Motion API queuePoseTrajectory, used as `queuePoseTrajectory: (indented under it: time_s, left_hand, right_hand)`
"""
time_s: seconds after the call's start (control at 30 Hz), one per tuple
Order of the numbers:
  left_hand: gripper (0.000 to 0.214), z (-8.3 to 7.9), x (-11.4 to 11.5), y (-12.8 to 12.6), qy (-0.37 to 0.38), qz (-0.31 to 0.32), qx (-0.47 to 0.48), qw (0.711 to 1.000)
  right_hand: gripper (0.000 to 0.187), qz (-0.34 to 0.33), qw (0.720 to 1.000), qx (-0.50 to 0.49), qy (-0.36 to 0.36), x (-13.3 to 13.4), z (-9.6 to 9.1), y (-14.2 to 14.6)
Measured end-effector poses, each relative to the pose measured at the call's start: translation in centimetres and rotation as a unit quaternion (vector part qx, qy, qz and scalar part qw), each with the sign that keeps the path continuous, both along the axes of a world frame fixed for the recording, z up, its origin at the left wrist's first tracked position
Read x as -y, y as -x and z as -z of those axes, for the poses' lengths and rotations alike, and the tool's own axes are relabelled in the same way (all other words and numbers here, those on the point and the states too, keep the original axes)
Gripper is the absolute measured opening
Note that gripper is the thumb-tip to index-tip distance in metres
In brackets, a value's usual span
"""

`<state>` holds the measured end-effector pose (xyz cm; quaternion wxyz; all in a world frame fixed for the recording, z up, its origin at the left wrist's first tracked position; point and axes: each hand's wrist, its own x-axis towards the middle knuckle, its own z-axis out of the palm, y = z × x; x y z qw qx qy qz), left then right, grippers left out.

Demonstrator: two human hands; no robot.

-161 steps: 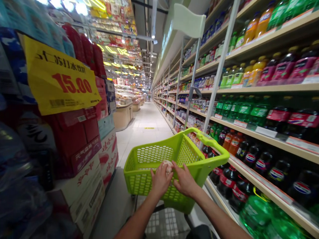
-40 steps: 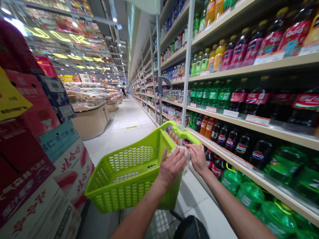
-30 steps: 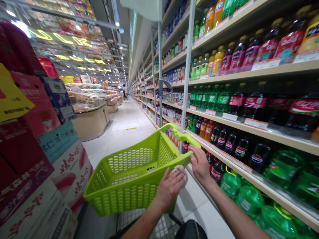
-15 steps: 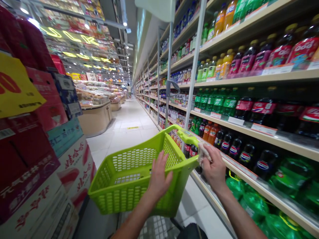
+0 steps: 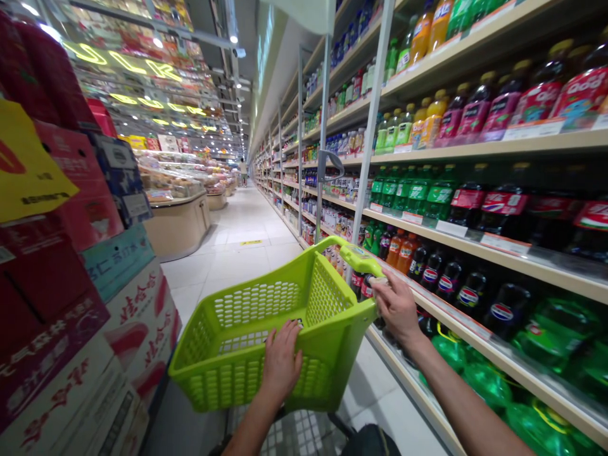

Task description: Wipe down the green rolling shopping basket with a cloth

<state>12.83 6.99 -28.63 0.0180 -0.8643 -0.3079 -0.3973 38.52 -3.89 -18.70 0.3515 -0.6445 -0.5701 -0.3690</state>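
A lime-green shopping cart (image 5: 228, 361) with perforated basket walls stands crosswise in front of me, its basket holding no goods that I can see. My left hand (image 5: 284, 358) rests on the near rim, its fingers curled over the edge into the basket. At the cart's right end, my right hand (image 5: 395, 304) closes around the green handle (image 5: 358, 259). A bit of whitish cloth or tissue (image 5: 380, 280) shows under its fingers, pressed against the handle; most of it is hidden by the hand.
Shelves (image 5: 475, 231) of bottled drinks run along the right, close to the handle. Stacked drink cartons (image 5: 123, 316) rise on the left. Ahead, a tiled aisle (image 5: 237, 250) passes a rounded display counter (image 5: 178, 221), with a person (image 5: 244, 171) far off.
My left hand has come down and left, from raised with fingers spread to curled over the basket rim. My right hand has shifted slightly on the handle, covering more of the cloth.
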Motion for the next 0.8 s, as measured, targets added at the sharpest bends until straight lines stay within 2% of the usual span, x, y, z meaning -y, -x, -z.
queuePoseTrajectory:
  time_s: [0.03, 0.1, 0.17, 0.23, 0.3, 0.47, 0.53, 0.6, 0.7, 0.8]
  left_hand:
    - [0.043, 0.0, -0.1, -0.1, 0.001, 0.001, 0.013, 1.0]
    - [0.044, 0.1, -0.1, -0.2, 0.004, 0.005, 0.023, 1.0]
    - [0.045, 0.2, 0.0, -0.3, 0.009, 0.007, 0.023, 1.0]
    - [0.045, 0.2, 0.1, -0.5, 0.011, 0.004, 0.024, 1.0]
    - [0.045, 0.1, 0.2, -0.7, 0.011, 0.001, 0.029, 1.0]
    - [0.046, -0.2, 0.2, -0.7, 0.018, 0.002, -0.001, 1.0]
    - [0.049, -0.3, 0.2, -0.5, 0.018, 0.003, -0.025, 1.0]
    - [0.053, -0.3, 0.2, -0.3, 0.016, 0.0, -0.044, 0.999]
    - [0.057, -0.3, 0.4, -0.5, 0.015, -0.011, -0.057, 0.998]
    - [0.058, -0.6, 0.5, -1.3, 0.026, -0.015, -0.065, 0.997]
  right_hand:
    - [0.025, 0.004, 0.999, 0.022, 0.042, 0.3, 0.0, -0.5]
    - [0.038, 0.03, 0.992, 0.055, 0.11, 1.0, 0.0, -1.7]
    - [0.05, 0.053, 0.987, 0.069, 0.133, 1.5, 0.2, -2.8]
    - [0.045, 0.046, 0.988, 0.065, 0.129, 1.5, 0.5, -3.1]
    - [0.037, 0.025, 0.992, 0.053, 0.112, 0.8, 1.2, -1.7]
    - [0.033, -0.069, 0.987, 0.097, 0.109, -2.3, 4.0, 5.7]
    - [0.033, -0.082, 0.984, 0.116, 0.107, -2.5, 4.2, 6.6]
    - [0.033, -0.052, 0.988, 0.108, 0.092, -1.9, 3.6, 5.3]
    - [0.034, 0.036, 0.995, 0.076, 0.061, -0.5, 2.3, 2.3]
    - [0.034, 0.069, 0.994, 0.069, 0.057, -0.8, 2.8, 2.9]
